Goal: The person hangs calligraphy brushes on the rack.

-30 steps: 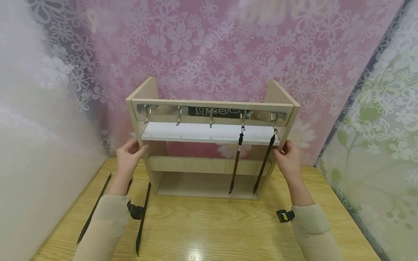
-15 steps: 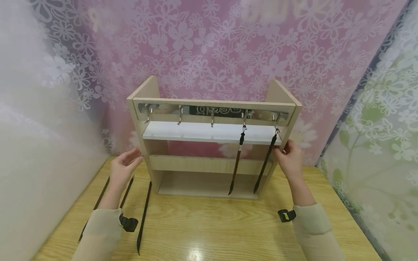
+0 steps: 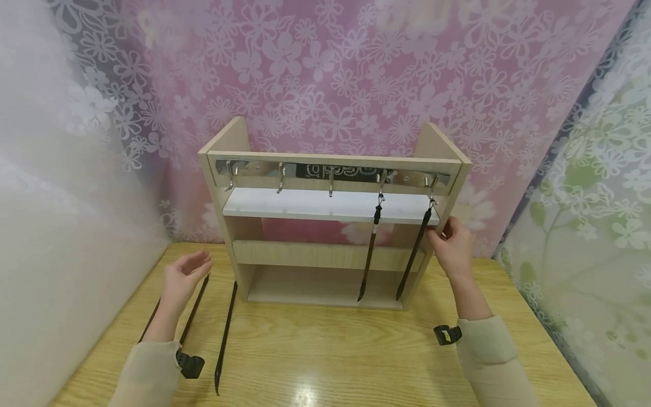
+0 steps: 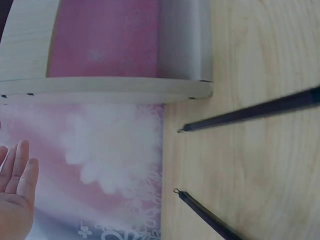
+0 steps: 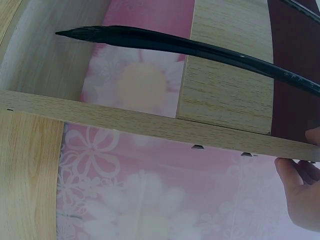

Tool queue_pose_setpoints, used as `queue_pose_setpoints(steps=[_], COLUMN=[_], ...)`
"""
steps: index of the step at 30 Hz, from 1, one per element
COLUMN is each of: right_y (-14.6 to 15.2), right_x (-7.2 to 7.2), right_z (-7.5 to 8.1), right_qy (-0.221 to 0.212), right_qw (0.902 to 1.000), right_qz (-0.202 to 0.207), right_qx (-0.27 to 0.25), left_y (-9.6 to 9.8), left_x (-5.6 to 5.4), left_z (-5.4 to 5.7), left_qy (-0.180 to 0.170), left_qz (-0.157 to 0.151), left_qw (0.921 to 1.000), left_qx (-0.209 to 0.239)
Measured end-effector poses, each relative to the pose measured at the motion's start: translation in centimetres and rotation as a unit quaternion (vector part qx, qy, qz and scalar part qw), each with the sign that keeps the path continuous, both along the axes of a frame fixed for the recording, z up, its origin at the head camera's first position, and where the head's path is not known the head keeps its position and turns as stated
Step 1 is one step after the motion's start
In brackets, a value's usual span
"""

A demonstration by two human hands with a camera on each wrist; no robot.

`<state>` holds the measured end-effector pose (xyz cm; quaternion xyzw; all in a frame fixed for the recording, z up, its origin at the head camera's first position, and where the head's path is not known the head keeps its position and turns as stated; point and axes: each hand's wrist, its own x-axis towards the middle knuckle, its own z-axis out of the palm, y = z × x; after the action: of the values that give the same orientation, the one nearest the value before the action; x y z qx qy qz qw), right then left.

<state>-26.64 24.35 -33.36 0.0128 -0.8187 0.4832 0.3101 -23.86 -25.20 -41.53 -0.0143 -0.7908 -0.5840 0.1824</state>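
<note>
A small light-wood shelf (image 3: 300,255) stands on the table, with a row of metal hooks (image 3: 331,182) along its top bar. From the two rightmost hooks hang two calligraphy brushes, a brown one (image 3: 369,254) and a black one (image 3: 413,257), tips down. My right hand (image 3: 454,249) pinches the edge of the shelf's right side panel (image 5: 150,127) between thumb and fingers. Off to the shelf's left, my left hand (image 3: 180,282) is in the air with fingers relaxed, holding nothing. Below and beside it, dark brushes (image 3: 224,342) lie on the table.
Another brush (image 3: 195,311) lies beside the left forearm, and a third (image 3: 150,322) is partly hidden behind it. Pink flowered covering (image 3: 325,68) rises behind the shelf. Pale walls flank the wooden table (image 3: 346,356) on both sides.
My left hand has let go of the shelf's left side panel and moved left and down towards the brushes on the table. The right hand keeps its grip on the right panel.
</note>
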Motion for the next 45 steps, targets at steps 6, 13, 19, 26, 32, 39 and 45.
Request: queue_pose_setpoints(steps=[6,13,19,26,32,39,45], right_y=[0.0,0.1,0.2,0.2,0.3,0.3,0.2], right_x=[0.0,0.0,0.0,0.1,0.0,0.1,0.2], right_z=[0.0,0.0,0.1,0.2,0.1,0.1,0.1], right_qy=[0.007,0.012,0.006,0.012,0.013,0.005,-0.001], right_qw=[0.9999,0.9999,1.0000,0.9999,0.9998,0.9998,0.9996], right_qz=[0.000,0.003,0.002,0.010,0.012,0.014,0.020], right_qx=[0.008,0.012,0.003,-0.005,-0.005,-0.012,-0.018], left_y=[-0.6,-1.5,-3.3,-4.4,-5.4,-6.6,-7.9], left_x=[0.4,0.7,0.5,1.1,1.4,1.7,2.1], left_z=[-1.2,-2.6,-4.6,-5.0,-5.3,-6.1,-6.9], left_qy=[-0.022,-0.019,-0.042,-0.065,-0.083,-0.099,-0.117], left_qz=[0.012,0.018,0.045,0.061,0.079,0.107,0.115], left_qw=[0.9994,0.9990,0.9957,0.9919,0.9863,0.9758,0.9708], left_qx=[-0.023,-0.036,-0.070,-0.091,-0.119,-0.163,-0.175])
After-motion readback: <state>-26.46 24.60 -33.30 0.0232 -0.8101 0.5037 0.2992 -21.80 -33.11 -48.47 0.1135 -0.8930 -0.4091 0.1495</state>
